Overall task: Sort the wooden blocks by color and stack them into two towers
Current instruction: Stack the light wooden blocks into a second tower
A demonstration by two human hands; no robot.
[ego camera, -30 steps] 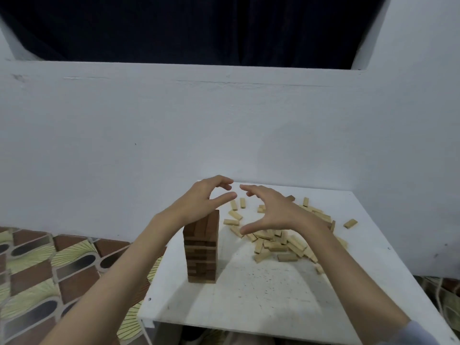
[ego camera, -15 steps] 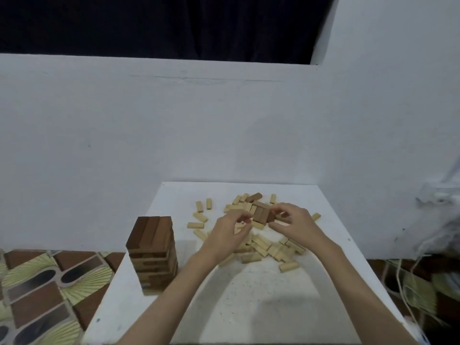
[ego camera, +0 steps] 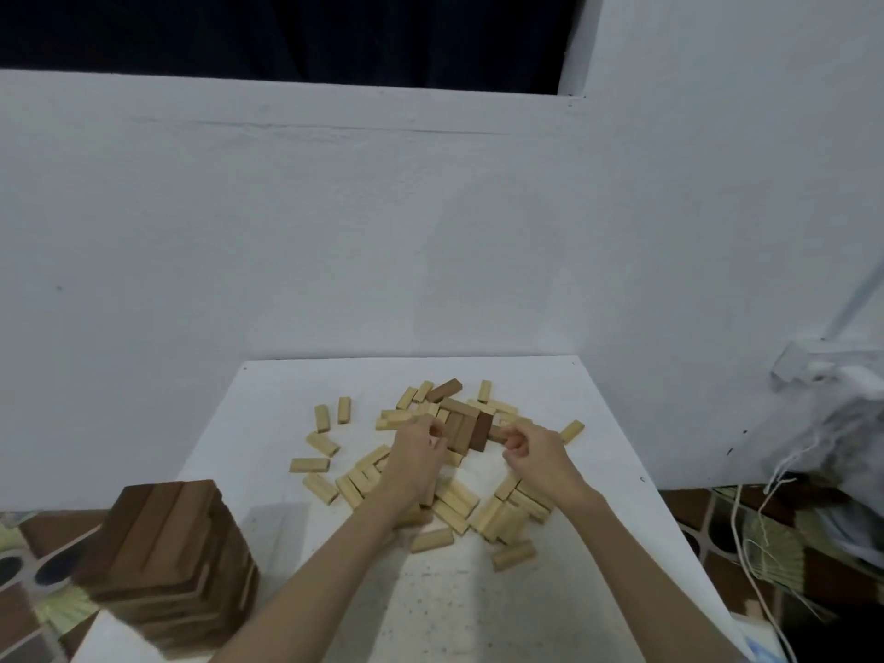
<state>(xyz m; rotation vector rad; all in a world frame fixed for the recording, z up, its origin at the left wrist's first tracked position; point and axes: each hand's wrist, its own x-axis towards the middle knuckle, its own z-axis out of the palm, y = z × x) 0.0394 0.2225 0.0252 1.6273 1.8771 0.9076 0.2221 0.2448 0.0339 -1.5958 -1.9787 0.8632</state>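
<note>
- Roughly halfway, by the look of it: one tower of dark brown wooden blocks (ego camera: 167, 562) stands at the near left corner of the white square table (ego camera: 478, 614), several layers high, its top layer made of blocks laid side by side.
- No second tower exists yet; the pale, light-wood rectangular blocks (ego camera: 459, 504) lie loose, spread over the middle and far part of the table, some flat, some piled across one another.
- A small cluster of remaining dark brown blocks (ego camera: 466, 425) sits in the far middle of the pile, resting on pale ones; one more dark block (ego camera: 445, 390) lies just behind it.
- Left hand (ego camera: 416, 454): fingers curled at the left edge of the dark cluster, apparently pinching a block there, though the fingertips are too blurred to say which one.
- Right hand (ego camera: 535, 452): fingers curled at the right edge of the same cluster, thumb and forefinger closed on the end of a dark block.
- Judged remaining: lift the last dark blocks across to the dark tower, well apart to the left, then gather all pale blocks into a tower of their own.
- Blocks are uniform short bars with square ends and smooth faces; the dark ones show reddish-brown grain, the pale ones a plain yellowish wood.
- Beyond the table: a white wall (ego camera: 335, 232) and patterned floor tiles (ego camera: 28, 567).
</note>
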